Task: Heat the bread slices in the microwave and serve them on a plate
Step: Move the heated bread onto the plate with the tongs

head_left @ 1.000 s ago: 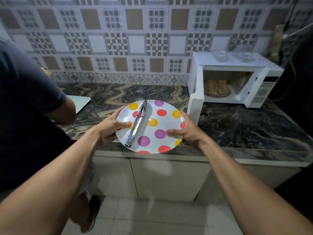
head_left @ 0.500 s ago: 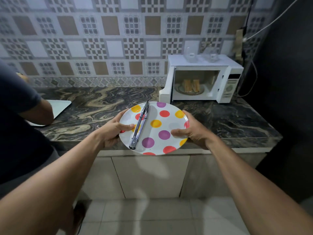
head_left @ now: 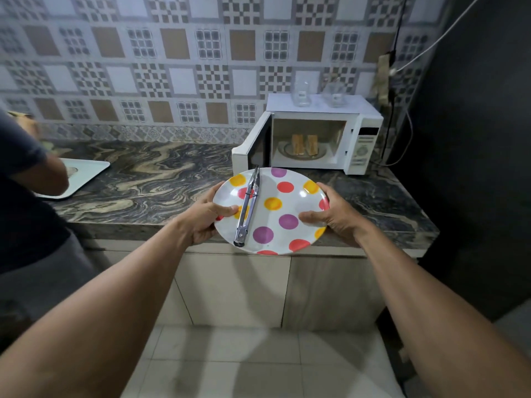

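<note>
- The left hand (head_left: 205, 218) grips the plate (head_left: 280, 237) at its left rim, thumb on top.
- The right hand (head_left: 334, 215) grips the right rim the same way.
- Metal tongs (head_left: 247, 208) lie closed on the left half of the plate.
- The plate is held at the front edge of the desk (head_left: 149, 191).
- At the rear, the microwave (head_left: 362, 145) stands with its door open.
- Two bread slices (head_left: 304, 145) stand inside it.

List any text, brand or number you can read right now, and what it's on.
No text is legible in this view.
On the microwave control panel: markings, too blurred to read.
On the left clear container and right clear container atop the microwave: small labels, too small to read.
On the spotted plate and tongs: no lettering seen.
</note>
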{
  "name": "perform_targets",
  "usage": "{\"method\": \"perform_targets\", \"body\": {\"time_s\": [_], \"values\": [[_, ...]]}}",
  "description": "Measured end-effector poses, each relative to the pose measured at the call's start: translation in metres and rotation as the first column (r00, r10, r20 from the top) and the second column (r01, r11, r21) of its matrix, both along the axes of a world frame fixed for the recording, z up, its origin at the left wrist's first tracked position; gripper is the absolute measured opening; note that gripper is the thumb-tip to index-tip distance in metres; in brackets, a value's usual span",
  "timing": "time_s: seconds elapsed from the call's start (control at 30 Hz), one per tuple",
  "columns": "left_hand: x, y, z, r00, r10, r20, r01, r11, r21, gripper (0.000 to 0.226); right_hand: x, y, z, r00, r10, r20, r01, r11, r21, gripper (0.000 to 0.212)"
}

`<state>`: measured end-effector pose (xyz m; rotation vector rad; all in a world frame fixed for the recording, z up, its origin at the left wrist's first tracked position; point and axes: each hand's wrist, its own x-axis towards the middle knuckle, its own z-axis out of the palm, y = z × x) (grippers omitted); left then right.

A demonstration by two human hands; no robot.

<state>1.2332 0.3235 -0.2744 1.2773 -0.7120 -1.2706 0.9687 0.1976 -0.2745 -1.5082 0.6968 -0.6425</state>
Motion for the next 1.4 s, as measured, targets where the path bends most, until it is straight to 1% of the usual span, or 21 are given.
{"method": "perform_targets", "body": {"time_s": [0.1, 0.2, 0.3, 0.37, 0.43, 0.6, 0.73, 0.87, 0.97, 1.1, 1.17, 1.23, 1.33, 1.4], "values": [[-0.020, -0.008, -0.001, 1.000, 0.012, 0.001, -0.012, 1.000, -0.002, 0.060, -0.020, -0.007, 0.002, 1.000, 0.006, 0.000, -0.006, 1.000, 0.001, 0.057], [-0.038, -0.017, -0.001, 1.000, 0.007, -0.016, -0.007, 1.000, 0.003, 0.065, -0.040, -0.016, 0.003, 1.000, -0.001, -0.002, 0.001, 1.000, 0.011, 0.054], [-0.053, -0.029, 0.001, 1.000, -0.006, -0.024, 0.006, 1.000, 0.008, 0.069, -0.058, -0.025, 0.003, 1.000, 0.003, -0.019, -0.003, 1.000, 0.008, 0.057], [-0.061, -0.037, 0.002, 0.999, -0.023, -0.038, 0.023, 1.000, 0.018, 0.069, -0.069, -0.031, 0.002, 0.999, -0.010, -0.036, 0.010, 1.000, 0.014, 0.051], [-0.070, -0.045, 0.002, 0.998, -0.043, -0.040, 0.044, 0.999, 0.023, 0.067, -0.078, -0.038, 0.001, 0.998, -0.023, -0.055, 0.024, 0.999, 0.023, 0.050], [-0.083, -0.073, -0.004, 0.997, -0.065, -0.049, 0.067, 0.997, 0.038, 0.070, -0.091, -0.066, -0.008, 0.995, -0.038, -0.093, 0.043, 0.998, 0.052, 0.071], [-0.084, -0.105, -0.013, 0.997, -0.069, -0.037, 0.070, 0.997, 0.040, 0.068, -0.092, -0.095, -0.015, 0.990, -0.064, -0.124, 0.069, 0.997, 0.036, 0.085], [-0.074, -0.143, -0.027, 0.996, -0.070, -0.049, 0.073, 0.994, 0.075, 0.074, -0.085, -0.133, -0.028, 0.981, -0.095, -0.167, 0.108, 0.992, 0.070, 0.108], [-0.068, -0.171, -0.037, 0.995, -0.066, -0.072, 0.071, 0.996, 0.062, 0.074, -0.081, -0.157, -0.037, 0.976, -0.108, -0.188, 0.122, 0.990, 0.068, 0.116], [-0.062, -0.207, -0.050, 0.992, -0.075, -0.100, 0.079, 0.996, 0.035, 0.070, -0.075, -0.189, -0.051, 0.972, -0.138, -0.189, 0.157, 0.984, 0.085, 0.114], [-0.055, -0.224, -0.058, 0.995, -0.088, -0.050, 0.090, 0.995, 0.031, 0.070, -0.069, -0.206, -0.061, 0.973, -0.136, -0.187, 0.156, 0.983, 0.094, 0.115], [-0.049, -0.240, -0.067, 0.995, -0.096, -0.007, 0.096, 0.994, 0.058, 0.067, -0.065, -0.220, -0.072, 0.972, -0.147, -0.185, 0.167, 0.981, 0.098, 0.113], [-0.040, -0.263, -0.084, 0.994, -0.114, -0.004, 0.113, 0.985, 0.129, 0.053, -0.059, -0.242, -0.092, 0.972, -0.159, -0.173, 0.178, 0.979, 0.100, 0.105], [-0.039, -0.279, -0.095, 0.990, -0.142, 0.012, 0.140, 0.982, 0.125, 0.050, -0.058, -0.257, -0.103, 0.972, -0.157, -0.175, 0.178, 0.977, 0.115, 0.096]]}}
